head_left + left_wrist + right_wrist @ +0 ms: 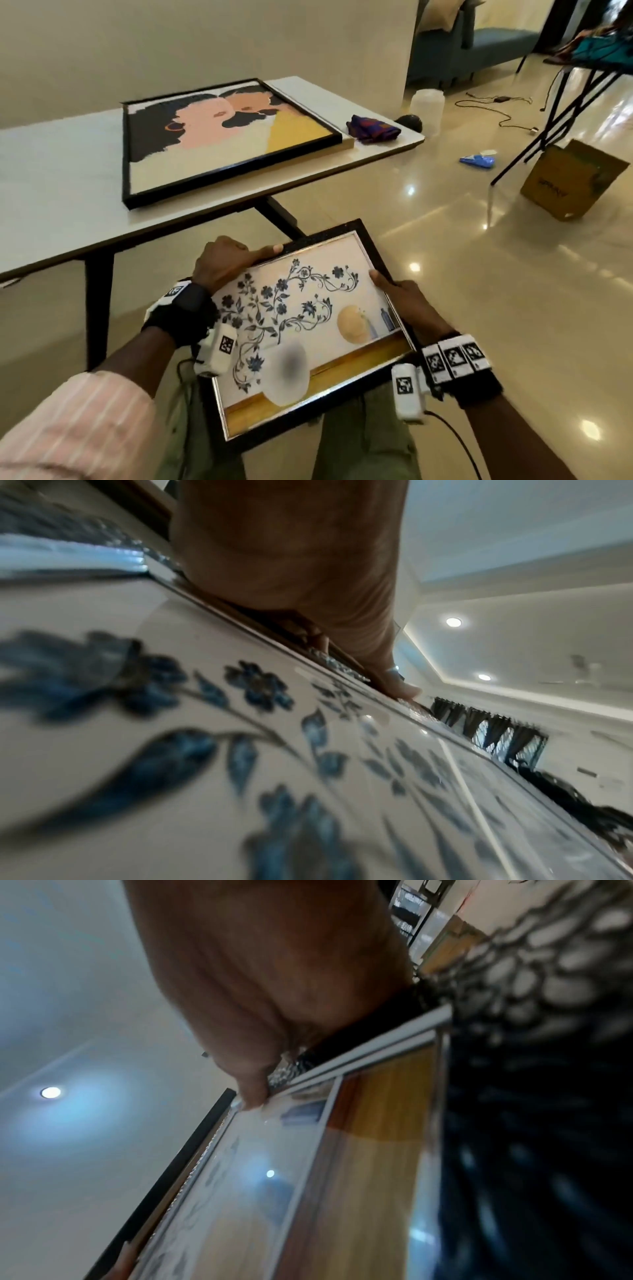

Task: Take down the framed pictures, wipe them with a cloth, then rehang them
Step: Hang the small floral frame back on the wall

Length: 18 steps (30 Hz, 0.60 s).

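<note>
I hold a black-framed picture of blue flowers (301, 322) face up over my lap, in front of the table. My left hand (227, 262) grips its upper left edge, thumb lying along the frame top (394, 680). My right hand (399, 294) grips the right edge, thumb on the glass (253, 1096). A larger black-framed picture of two faces (219, 137) lies flat on the white table (51, 178). A folded purple cloth (371, 128) sits on the table's far right corner, beyond that picture.
A cardboard box (572, 180) and a blue packet (478, 160) lie on the glossy floor to the right. Black stand legs (555, 113) and a cable (496, 109) cross the floor farther back. A white jar (426, 113) stands beside the wall corner.
</note>
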Motion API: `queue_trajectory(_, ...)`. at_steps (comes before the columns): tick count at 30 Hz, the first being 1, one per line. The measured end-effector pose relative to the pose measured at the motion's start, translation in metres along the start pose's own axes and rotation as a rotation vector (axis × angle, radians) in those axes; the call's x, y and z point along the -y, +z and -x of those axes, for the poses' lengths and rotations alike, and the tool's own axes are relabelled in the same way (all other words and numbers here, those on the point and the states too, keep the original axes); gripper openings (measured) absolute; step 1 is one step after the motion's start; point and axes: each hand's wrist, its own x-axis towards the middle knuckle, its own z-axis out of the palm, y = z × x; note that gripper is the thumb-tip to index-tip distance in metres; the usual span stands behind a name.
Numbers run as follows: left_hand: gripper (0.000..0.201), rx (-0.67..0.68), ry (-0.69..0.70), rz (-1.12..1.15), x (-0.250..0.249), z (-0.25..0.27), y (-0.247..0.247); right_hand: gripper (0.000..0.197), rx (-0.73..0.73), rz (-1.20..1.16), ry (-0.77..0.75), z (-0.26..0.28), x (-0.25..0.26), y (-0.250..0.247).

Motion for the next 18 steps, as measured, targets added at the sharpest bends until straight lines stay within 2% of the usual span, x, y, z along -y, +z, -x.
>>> queue_trajectory(1,0.083,-0.023,0.002,-0.048,0.003,0.009,-0.003,0.056,-0.028,-0.017,-0.019,0.004,-0.003,0.004)
queue_trajectory(3,0.084,-0.093,-0.009,-0.174,0.011,0.022,-0.005,0.052,-0.079,-0.022,-0.038,0.004,0.000,0.012)
queue_trajectory(6,0.102,-0.180,-0.164,-0.266,0.037,0.042,-0.005,0.065,-0.138,-0.020,-0.021,-0.018,-0.003,0.022)
queue_trajectory(8,0.115,-0.176,-0.319,-0.120,0.064,0.052,0.003,0.080,-0.181,-0.029,0.005,-0.037,-0.011,0.027)
queue_trajectory(9,0.117,-0.123,-0.372,0.017,0.079,0.055,0.011,0.087,-0.211,-0.034,0.040,-0.044,-0.012,0.029)
queue_trajectory(11,0.100,0.011,-0.422,0.308,0.102,0.059,0.028,0.089,-0.257,-0.015,0.090,-0.060,-0.016,0.037)
queue_trajectory(12,0.089,0.027,-0.444,0.398,0.110,0.057,0.036,0.087,-0.273,0.015,0.110,-0.070,-0.018,0.040)
queue_trajectory(14,0.088,-0.013,-0.511,0.438,0.126,0.049,0.055,0.089,-0.253,0.039,0.140,-0.095,-0.024,0.047)
queue_trajectory(16,0.093,0.008,-0.581,0.470,0.147,0.032,0.080,0.101,-0.195,0.052,0.184,-0.129,-0.030,0.060)
queue_trajectory(18,0.085,0.027,-0.656,0.477,0.164,0.018,0.097,0.099,-0.152,0.114,0.220,-0.166,-0.032,0.075)
